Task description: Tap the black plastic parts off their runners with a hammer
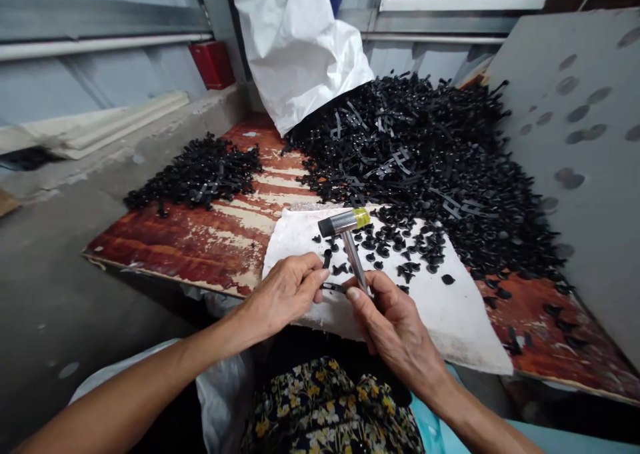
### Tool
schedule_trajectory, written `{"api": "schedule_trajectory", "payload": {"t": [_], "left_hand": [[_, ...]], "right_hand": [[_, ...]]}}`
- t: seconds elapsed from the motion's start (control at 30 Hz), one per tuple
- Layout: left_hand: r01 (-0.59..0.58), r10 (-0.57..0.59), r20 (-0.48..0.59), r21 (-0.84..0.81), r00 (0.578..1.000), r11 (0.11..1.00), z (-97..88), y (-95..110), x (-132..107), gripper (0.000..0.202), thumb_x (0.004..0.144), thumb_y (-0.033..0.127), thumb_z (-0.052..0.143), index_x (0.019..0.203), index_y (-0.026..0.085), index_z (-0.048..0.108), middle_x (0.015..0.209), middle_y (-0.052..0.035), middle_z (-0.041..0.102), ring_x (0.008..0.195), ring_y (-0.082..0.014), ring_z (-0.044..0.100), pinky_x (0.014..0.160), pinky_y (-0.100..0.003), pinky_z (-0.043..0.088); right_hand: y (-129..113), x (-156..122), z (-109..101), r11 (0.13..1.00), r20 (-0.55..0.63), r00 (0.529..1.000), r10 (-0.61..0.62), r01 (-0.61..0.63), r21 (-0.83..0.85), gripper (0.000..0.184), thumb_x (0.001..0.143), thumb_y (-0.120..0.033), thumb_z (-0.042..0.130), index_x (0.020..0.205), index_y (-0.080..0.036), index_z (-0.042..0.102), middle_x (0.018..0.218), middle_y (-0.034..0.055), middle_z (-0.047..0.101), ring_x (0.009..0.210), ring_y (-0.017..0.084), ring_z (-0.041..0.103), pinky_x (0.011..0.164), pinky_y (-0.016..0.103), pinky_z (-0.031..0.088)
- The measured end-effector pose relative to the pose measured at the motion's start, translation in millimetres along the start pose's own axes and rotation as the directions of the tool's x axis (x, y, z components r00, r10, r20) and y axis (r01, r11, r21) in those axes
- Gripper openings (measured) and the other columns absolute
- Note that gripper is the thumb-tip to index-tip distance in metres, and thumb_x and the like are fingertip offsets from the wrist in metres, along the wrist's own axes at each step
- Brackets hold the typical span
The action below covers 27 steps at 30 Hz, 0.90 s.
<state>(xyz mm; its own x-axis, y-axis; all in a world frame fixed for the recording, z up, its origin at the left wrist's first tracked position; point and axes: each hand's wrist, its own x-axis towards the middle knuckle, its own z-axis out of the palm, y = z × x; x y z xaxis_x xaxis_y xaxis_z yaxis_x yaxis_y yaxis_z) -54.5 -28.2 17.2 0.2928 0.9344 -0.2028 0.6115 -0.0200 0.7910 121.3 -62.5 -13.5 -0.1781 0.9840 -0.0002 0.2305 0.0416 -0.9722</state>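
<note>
My right hand (393, 311) is closed around the handle of a small hammer (354, 257), which has a silver head with one black and one yellow face. The hammer stands raised, head up. Between my hands is a small black strip-like part (334, 287); the fingers of my left hand (287, 291) pinch its left end, while its right end meets my right thumb. Beneath both hands lies a white cloth (450, 321). Loose black parts with round discs (383, 249) are scattered on it, just beyond the hammer.
A large heap of black parts (425, 141) covers the back right of the worn red board (165, 241). A smaller pile (200, 171) sits at the left. A white sack (305, 54) hangs over the back, and a grey panel (595, 167) stands at the right.
</note>
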Motion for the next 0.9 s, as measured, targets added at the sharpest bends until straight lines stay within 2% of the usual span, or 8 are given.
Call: {"api": "schedule_trajectory", "payload": {"t": [0.13,0.23,0.3,0.37,0.5,0.6,0.73,0.9], "left_hand": [[0.013,-0.012,0.01,-0.01,1.0,1.0,-18.6,-14,12,0.028,0.083,0.037,0.042,0.063,0.019,0.047,0.051,0.0067,0.04,0.044,-0.0074,0.031,0.044,-0.021,0.021],[0.08,-0.08,0.083,-0.002,0.993,0.997,-30.6,-21,12,0.028,0.082,0.039,0.043,0.066,0.017,0.051,0.051,0.0062,0.043,0.042,-0.0067,0.029,0.042,-0.02,0.021],[0.098,-0.095,0.122,-0.017,0.988,0.995,-34.5,-23,10,0.029,0.081,0.04,0.043,0.069,0.016,0.052,0.054,0.0053,0.046,0.043,-0.0064,0.03,0.042,-0.02,0.021],[0.089,-0.083,0.136,-0.038,0.987,0.995,-35.8,-25,7,0.029,0.08,0.042,0.044,0.069,0.016,0.051,0.054,0.005,0.047,0.044,-0.0064,0.031,0.043,-0.019,0.022],[0.074,-0.065,0.139,-0.059,0.988,0.996,-36.9,-29,6,0.03,0.08,0.044,0.044,0.071,0.016,0.052,0.054,0.0055,0.045,0.046,-0.0064,0.032,0.045,-0.019,0.023],[0.073,-0.065,0.141,-0.058,0.988,0.996,-37.0,-29,7,0.03,0.081,0.043,0.044,0.073,0.016,0.053,0.054,0.0063,0.043,0.045,-0.006,0.03,0.043,-0.019,0.021],[0.021,-0.01,0.185,-0.057,0.983,0.998,-31.9,-28,11,0.029,0.083,0.041,0.043,0.066,0.018,0.047,0.054,0.0066,0.041,0.046,-0.0059,0.03,0.043,-0.019,0.022],[-0.028,0.04,0.25,-0.051,0.967,0.998,-23.6,-28,20,0.029,0.085,0.04,0.043,0.066,0.018,0.047,0.054,0.0067,0.042,0.045,-0.0052,0.03,0.043,-0.018,0.023]], "right_hand": [[-1,1,-21,0.951,0.009,0.993,-0.117,0.115,-0.288,0.029,0.093,-0.031,0.04,0.113,-0.017,0.056,0.08,0.0051,0.064,0.071,0.018,0.063,0.065,0.029,0.052],[6,5,-34,0.878,0.084,0.982,-0.172,0.191,-0.438,0.045,0.091,-0.025,0.036,0.133,-0.012,0.046,0.108,0.0173,0.068,0.094,0.024,0.068,0.084,0.041,0.054],[11,7,-39,0.834,0.147,0.97,-0.195,0.242,-0.496,0.049,0.089,-0.02,0.036,0.137,-0.013,0.045,0.124,0.0195,0.064,0.107,0.027,0.065,0.093,0.047,0.05],[12,5,-40,0.809,0.198,0.961,-0.196,0.272,-0.521,0.052,0.088,-0.017,0.038,0.139,-0.017,0.045,0.127,0.017,0.063,0.109,0.027,0.064,0.095,0.049,0.049],[3,-6,-37,0.834,0.233,0.962,-0.144,0.245,-0.495,0.049,0.09,-0.021,0.04,0.138,-0.02,0.05,0.106,0.0131,0.072,0.091,0.025,0.069,0.084,0.044,0.056],[-6,-15,-34,0.923,0.165,0.985,-0.054,0.113,-0.368,0.045,0.092,-0.027,0.041,0.134,-0.019,0.053,0.1,0.0125,0.071,0.08,0.022,0.068,0.067,0.034,0.058],[-5,-20,-38,0.988,-0.001,0.996,0.084,-0.084,-0.13,0.044,0.094,-0.037,0.044,0.137,-0.024,0.048,0.093,0.0071,0.067,0.051,0.011,0.053,0.038,0.02,0.043],[5,-25,-45,0.975,-0.153,0.963,0.222,-0.217,0.052,0.048,0.087,-0.051,0.056,0.129,-0.028,0.051,0.085,0.0009,0.062,0.042,0.006,0.042,0.034,0.019,0.035]]}}
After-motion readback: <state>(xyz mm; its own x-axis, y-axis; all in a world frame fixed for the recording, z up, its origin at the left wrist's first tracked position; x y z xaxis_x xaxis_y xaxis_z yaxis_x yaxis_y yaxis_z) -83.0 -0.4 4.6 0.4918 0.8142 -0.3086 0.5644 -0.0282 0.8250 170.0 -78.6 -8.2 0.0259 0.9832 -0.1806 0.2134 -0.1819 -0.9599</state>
